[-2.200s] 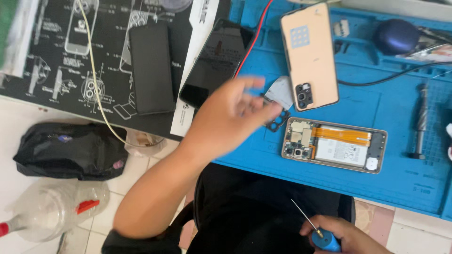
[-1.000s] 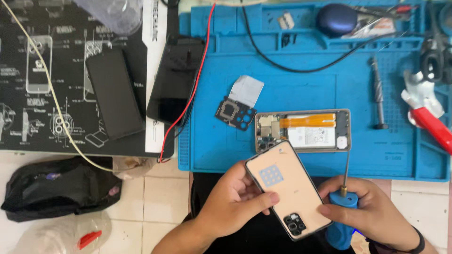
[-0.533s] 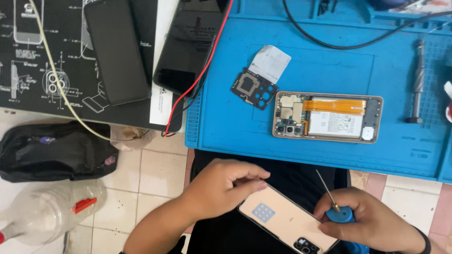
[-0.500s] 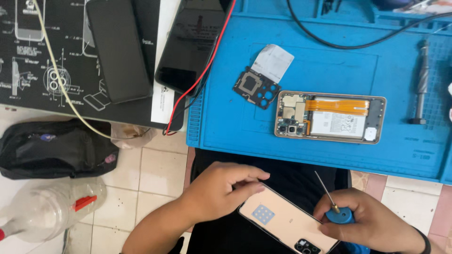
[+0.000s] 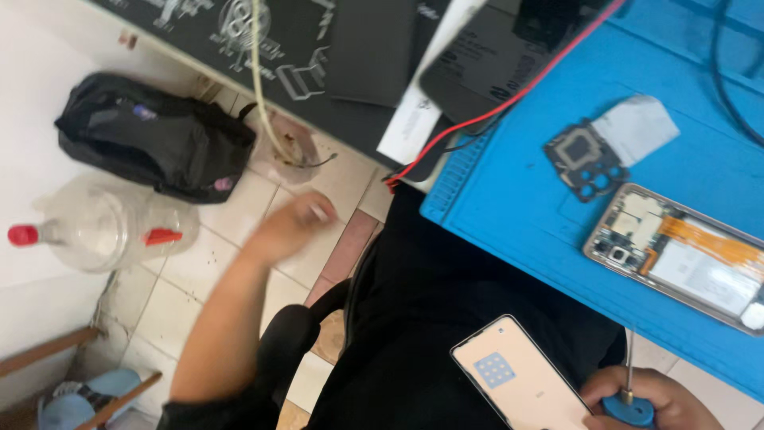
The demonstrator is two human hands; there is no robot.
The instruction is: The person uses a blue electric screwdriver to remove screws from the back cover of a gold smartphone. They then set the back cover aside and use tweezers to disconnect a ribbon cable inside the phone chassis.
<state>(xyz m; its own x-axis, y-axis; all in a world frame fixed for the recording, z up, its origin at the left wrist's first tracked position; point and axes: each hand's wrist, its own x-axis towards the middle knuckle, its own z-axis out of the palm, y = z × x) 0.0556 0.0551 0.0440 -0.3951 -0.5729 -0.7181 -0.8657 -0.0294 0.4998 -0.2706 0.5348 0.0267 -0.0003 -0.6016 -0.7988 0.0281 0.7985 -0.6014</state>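
My left hand [image 5: 290,227] hangs blurred over the tiled floor, left of my lap and away from the bench; whether it holds anything is unclear. A peach phone back cover [image 5: 521,382] lies on my dark lap with neither hand on it. Just right of the cover, my right hand [image 5: 664,406] grips a blue-handled screwdriver [image 5: 627,398] with its thin shaft pointing up. An opened phone [image 5: 684,255] with its battery and orange flex exposed lies on the blue mat [image 5: 509,199]. A dark camera frame [image 5: 582,157] and a grey patch [image 5: 634,127] lie beside it.
A red cable [image 5: 509,99] crosses the mat's left edge. Dark phones [image 5: 485,68] rest on a black diagram mat [image 5: 318,48]. On the floor sit a black bag [image 5: 159,143], a clear plastic jug [image 5: 103,231] with red cap, and a cream cord [image 5: 267,103].
My left hand has let go of the peach back cover and swung left over the floor. The cover now rests on my lap. The view has tilted left.
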